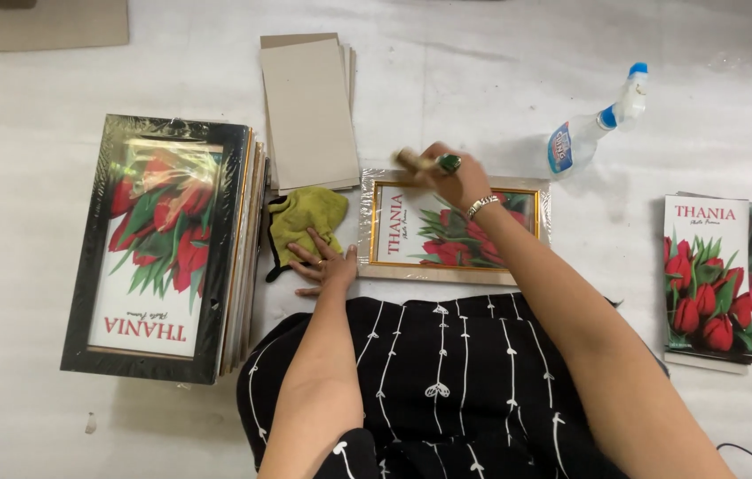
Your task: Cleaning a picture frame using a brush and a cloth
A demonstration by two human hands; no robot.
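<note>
Left hand: the left hand (327,266) lies flat and open on the white floor covering (500,80), fingers spread, pressing against the left edge of the picture frame (411,232); its fingertips reach the lower edge of the yellow cloth (305,217). It grips nothing.
Right hand: the right hand (456,177) is closed around a small tool with a green end (429,162), held over the upper edge of the frame. A bracelet (482,205) sits on the wrist.
Picture frame: it lies flat on the floor covering just in front of the person's lap, light wooden border, gold inner edge, a red tulip print inside, between the two hands.
Yellow cloth: crumpled, just left of the frame, touching the left hand.
Frame stack: a tall stack of frames (167,248) wrapped in shiny film stands well left of the cloth, tulip print on top.
Boards: plain grey backing boards (309,111) lie beyond the cloth.
Spray bottle: a clear spray bottle (593,133) with a blue and white nozzle lies on its side beyond the frame's right end.
Prints: a small pile of tulip prints (708,279) lies well to the right.
</note>
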